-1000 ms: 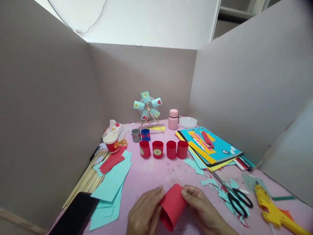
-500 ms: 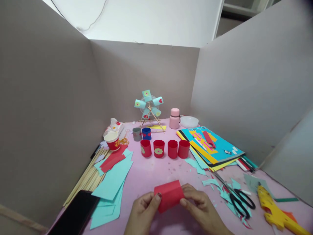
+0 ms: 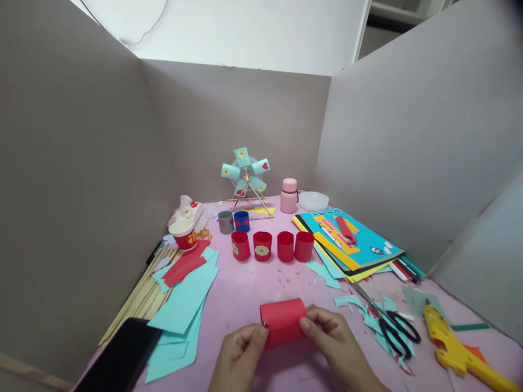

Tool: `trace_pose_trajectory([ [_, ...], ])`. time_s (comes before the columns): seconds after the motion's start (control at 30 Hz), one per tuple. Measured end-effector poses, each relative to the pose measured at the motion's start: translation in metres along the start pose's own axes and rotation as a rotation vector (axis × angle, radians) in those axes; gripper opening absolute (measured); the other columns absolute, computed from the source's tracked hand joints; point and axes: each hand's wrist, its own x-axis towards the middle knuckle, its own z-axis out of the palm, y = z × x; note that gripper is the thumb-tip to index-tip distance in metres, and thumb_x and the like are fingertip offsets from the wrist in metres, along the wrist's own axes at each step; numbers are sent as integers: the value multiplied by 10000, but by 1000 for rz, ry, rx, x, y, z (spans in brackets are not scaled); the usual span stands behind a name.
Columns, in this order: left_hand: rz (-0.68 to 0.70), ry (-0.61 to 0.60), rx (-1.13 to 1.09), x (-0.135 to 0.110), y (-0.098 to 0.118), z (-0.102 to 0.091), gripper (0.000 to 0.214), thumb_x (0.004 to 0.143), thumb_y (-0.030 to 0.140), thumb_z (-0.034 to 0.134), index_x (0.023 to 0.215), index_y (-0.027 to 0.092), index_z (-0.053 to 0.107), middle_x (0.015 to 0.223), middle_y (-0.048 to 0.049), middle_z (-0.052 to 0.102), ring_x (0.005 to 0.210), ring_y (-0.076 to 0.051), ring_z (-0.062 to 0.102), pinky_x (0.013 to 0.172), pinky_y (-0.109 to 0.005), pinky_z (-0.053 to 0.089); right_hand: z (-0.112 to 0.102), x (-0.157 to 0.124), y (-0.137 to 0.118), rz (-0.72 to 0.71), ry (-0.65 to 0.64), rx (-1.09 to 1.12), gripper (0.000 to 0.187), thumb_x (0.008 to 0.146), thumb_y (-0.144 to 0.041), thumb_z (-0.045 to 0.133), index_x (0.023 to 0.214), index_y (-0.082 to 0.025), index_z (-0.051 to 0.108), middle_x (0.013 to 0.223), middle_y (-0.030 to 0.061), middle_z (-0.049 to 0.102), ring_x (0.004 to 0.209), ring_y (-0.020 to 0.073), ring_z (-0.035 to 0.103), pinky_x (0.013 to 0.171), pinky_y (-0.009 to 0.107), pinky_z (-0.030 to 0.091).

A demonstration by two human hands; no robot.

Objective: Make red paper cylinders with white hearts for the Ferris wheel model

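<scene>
A red paper tube [image 3: 284,322], lying on its side in the air above the near part of the table, is held between both hands. My left hand [image 3: 241,348] pinches its left end, thumb on the front. At the right end, my right hand [image 3: 330,335] grips it with thumb and fingers. Beyond the hands stand several red paper cups, among them one with a pale flower [image 3: 262,247] and a plain one [image 3: 285,247]. Behind these are a grey paper ring [image 3: 226,222] and a blue paper ring [image 3: 242,222].
Left: light-blue paper sheets [image 3: 180,310], wooden sticks [image 3: 137,296], a phone [image 3: 118,356], a paper cup [image 3: 183,234]. Right: scissors [image 3: 388,318], paper scraps, a yellow glue gun [image 3: 453,348], a blue book [image 3: 368,239]. A paper-and-stick wheel [image 3: 246,177] and pink bottle [image 3: 289,196] stand at the back.
The red paper tube has turned more level, and its open left end now shows as a rounder curve. Both hands still hold it. The whole view has shifted slightly.
</scene>
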Motion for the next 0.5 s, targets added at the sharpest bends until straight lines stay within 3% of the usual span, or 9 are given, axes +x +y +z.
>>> trace_pose_trajectory([
  [0.23, 38, 13, 37, 0, -3, 1, 399, 767, 501, 589, 708, 133, 730, 601, 7, 606, 596, -136, 465, 552, -196, 367, 1, -1, -1, 64, 43, 19, 396, 705, -512, 679, 587, -141, 602, 572, -14, 519, 581, 128, 429, 563, 241, 344],
  [0.5, 39, -71, 20, 0, -2, -1, 296, 796, 386, 604, 872, 141, 751, 731, -35, 724, 739, -194, 594, 707, -244, 445, 2, -1, -2, 65, 71, 14, 413, 683, -525, 692, 588, -129, 622, 556, -14, 511, 565, 119, 413, 542, 231, 339],
])
